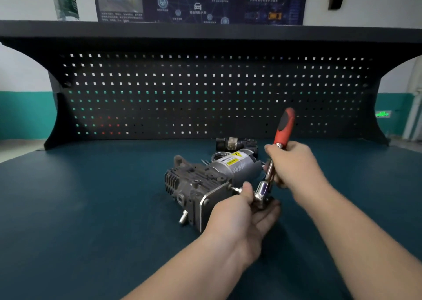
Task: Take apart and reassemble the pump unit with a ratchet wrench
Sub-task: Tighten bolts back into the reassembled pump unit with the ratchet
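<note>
The pump unit (205,181) lies on its side, dark finned casting to the left, grey motor cylinder with a yellow label angling back right. The ratchet wrench (277,153) stands tilted just right of it: red-and-black handle up above the grip, chrome head and socket down below, beside the unit's plate.
</note>
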`<action>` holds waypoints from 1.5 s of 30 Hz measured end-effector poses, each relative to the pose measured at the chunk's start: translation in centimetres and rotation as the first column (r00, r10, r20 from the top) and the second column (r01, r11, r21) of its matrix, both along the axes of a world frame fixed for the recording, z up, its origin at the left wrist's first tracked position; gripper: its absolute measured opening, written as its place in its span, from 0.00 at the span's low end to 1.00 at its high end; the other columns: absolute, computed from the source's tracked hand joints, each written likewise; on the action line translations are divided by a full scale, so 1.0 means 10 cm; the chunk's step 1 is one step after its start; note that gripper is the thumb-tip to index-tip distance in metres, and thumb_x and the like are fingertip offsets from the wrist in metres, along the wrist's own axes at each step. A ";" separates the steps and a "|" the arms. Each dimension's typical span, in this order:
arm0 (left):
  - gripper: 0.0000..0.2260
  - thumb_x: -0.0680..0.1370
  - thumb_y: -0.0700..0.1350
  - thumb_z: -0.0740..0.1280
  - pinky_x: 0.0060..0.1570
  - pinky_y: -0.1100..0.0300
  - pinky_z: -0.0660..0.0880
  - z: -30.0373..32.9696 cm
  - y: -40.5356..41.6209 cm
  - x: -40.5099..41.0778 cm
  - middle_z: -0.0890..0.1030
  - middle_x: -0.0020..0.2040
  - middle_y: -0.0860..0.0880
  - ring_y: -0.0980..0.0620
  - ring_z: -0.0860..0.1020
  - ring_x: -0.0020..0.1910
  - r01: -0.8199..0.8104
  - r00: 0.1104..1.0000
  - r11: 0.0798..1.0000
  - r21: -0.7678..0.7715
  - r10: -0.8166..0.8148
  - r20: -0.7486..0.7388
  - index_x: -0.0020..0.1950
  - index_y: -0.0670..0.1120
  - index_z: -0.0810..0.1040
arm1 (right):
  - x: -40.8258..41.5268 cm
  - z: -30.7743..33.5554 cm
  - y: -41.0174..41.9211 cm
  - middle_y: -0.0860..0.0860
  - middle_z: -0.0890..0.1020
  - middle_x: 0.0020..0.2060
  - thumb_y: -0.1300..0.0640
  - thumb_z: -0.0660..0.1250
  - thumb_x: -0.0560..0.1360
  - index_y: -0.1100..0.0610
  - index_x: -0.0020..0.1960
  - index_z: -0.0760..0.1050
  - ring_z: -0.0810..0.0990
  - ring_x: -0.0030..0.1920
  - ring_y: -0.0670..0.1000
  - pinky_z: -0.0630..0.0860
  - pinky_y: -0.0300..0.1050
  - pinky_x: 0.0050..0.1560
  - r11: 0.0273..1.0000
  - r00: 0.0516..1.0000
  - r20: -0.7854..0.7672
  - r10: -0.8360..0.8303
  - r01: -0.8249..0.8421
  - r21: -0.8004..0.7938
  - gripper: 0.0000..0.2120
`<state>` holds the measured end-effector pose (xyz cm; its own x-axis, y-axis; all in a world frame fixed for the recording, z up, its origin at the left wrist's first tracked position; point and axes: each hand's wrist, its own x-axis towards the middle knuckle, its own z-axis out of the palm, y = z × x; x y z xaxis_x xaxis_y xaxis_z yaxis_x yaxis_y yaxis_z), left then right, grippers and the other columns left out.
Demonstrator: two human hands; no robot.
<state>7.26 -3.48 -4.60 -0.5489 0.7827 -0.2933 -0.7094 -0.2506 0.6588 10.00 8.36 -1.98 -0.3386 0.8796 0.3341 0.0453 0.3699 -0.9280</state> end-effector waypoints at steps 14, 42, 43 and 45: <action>0.08 0.78 0.44 0.66 0.35 0.62 0.78 -0.07 -0.01 0.05 0.83 0.38 0.46 0.50 0.81 0.34 0.003 0.998 0.998 0.069 -0.007 0.067 0.44 0.40 0.80 | 0.19 0.14 -0.43 0.47 0.79 0.27 0.51 0.69 0.74 0.52 0.40 0.75 0.76 0.25 0.42 0.70 0.33 0.29 0.859 0.932 -0.027 0.360 -0.320 0.401 0.07; 0.09 0.79 0.36 0.60 0.48 0.58 0.80 -0.06 -0.05 -0.05 0.83 0.42 0.41 0.48 0.83 0.43 0.120 0.991 0.989 0.091 -0.125 0.050 0.48 0.37 0.79 | 0.17 -0.20 -0.48 0.44 0.69 0.29 0.52 0.63 0.77 0.48 0.43 0.69 0.69 0.27 0.44 0.67 0.35 0.29 0.461 0.933 -0.046 0.356 -0.132 0.878 0.05; 0.09 0.80 0.36 0.60 0.39 0.59 0.81 -0.06 -0.04 -0.05 0.83 0.36 0.42 0.49 0.83 0.36 0.095 0.993 0.992 0.082 -0.100 0.057 0.46 0.36 0.79 | 0.16 -0.20 -0.46 0.46 0.71 0.29 0.49 0.63 0.76 0.46 0.42 0.69 0.70 0.27 0.44 0.68 0.37 0.29 0.565 0.934 -0.083 0.349 -0.139 0.814 0.06; 0.08 0.79 0.38 0.63 0.33 0.55 0.80 -0.06 -0.03 -0.05 0.81 0.32 0.42 0.48 0.81 0.30 0.035 0.995 0.997 0.063 -0.040 0.086 0.44 0.35 0.77 | 0.12 -0.18 -0.39 0.46 0.76 0.27 0.48 0.63 0.76 0.45 0.39 0.72 0.72 0.27 0.44 0.69 0.40 0.31 0.825 0.949 -0.199 0.246 -0.097 0.557 0.07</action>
<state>6.73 -3.80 -5.16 -0.4932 0.8202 -0.2898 -0.7732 -0.2607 0.5782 11.20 4.45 -3.77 -0.3060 0.4723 0.8266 -0.2723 0.7885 -0.5514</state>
